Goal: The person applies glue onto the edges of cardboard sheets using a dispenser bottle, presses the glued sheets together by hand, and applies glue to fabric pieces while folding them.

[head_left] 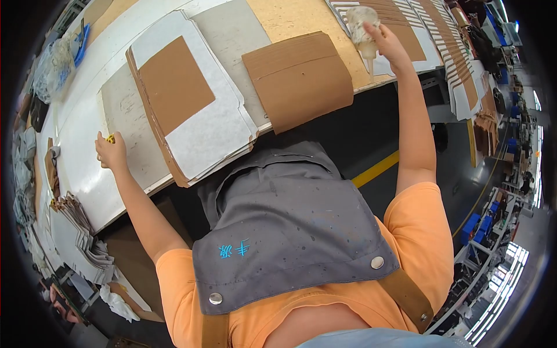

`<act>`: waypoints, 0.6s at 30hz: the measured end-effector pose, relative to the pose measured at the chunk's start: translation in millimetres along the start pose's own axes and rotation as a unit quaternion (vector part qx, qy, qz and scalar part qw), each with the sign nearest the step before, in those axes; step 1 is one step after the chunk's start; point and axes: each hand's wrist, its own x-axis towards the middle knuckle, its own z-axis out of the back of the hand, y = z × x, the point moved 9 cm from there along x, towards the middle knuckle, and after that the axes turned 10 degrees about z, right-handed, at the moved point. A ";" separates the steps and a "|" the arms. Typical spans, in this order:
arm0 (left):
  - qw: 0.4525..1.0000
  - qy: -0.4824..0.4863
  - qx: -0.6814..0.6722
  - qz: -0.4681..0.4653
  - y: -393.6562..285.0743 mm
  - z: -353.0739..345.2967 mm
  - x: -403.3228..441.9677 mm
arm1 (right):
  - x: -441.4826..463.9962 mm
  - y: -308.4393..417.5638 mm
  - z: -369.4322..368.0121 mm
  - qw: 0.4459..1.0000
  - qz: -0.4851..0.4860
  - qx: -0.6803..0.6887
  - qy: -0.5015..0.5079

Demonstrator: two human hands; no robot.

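My right hand [390, 47] grips a cloudy, stained squeeze bottle [364, 26] at the table's far right. The bottle is tipped with its thin nozzle down, over the board near white sheets. On the left, my left hand [112, 152] is closed around a small yellow and black thing [111, 138], mostly hidden by the fingers. Between the hands lies a stack of white sheets [197, 124] with a brown rectangle on top. To its right rests a brown corrugated cardboard piece [299, 78], slightly curved and overhanging the table edge.
Striped brown and white pieces [429, 35] lie in rows at the right. A grey board [119, 107] is under the stack. Folded layered pieces [78, 232] stand at the lower left, and a clear plastic bag [53, 69] at the upper left. Shelving [487, 226] is at right.
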 end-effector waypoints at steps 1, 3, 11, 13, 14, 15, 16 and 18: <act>0.999 -0.018 -0.046 -0.015 -4.2 12.8 -7.3 | -1.3 4.6 -4.6 0.995 -0.004 0.098 -0.011; 0.988 -0.055 -0.137 -0.045 -13.7 41.2 -25.0 | 0.0 10.7 -13.0 0.957 -0.013 0.289 -0.031; 0.887 -0.013 -0.389 -0.250 -89.1 107.3 -132.6 | 2.6 49.5 -95.6 0.863 -0.012 0.505 0.029; 0.885 0.007 -0.392 -0.251 -97.3 111.3 -152.9 | -1.4 59.2 -114.7 0.853 -0.031 0.520 0.019; 0.885 0.017 -0.392 -0.252 -99.8 112.0 -160.6 | -1.8 57.6 -126.5 0.847 -0.047 0.530 0.023; 0.882 0.029 -0.400 -0.246 -100.2 111.2 -164.8 | -2.3 57.0 -139.6 0.839 -0.062 0.540 0.029; 0.880 0.040 -0.408 -0.240 -99.2 109.5 -167.0 | -4.0 58.6 -151.3 0.826 -0.073 0.557 0.043; 0.882 0.047 -0.414 -0.222 -94.1 105.0 -167.7 | -8.0 60.0 -171.1 0.796 -0.097 0.592 0.083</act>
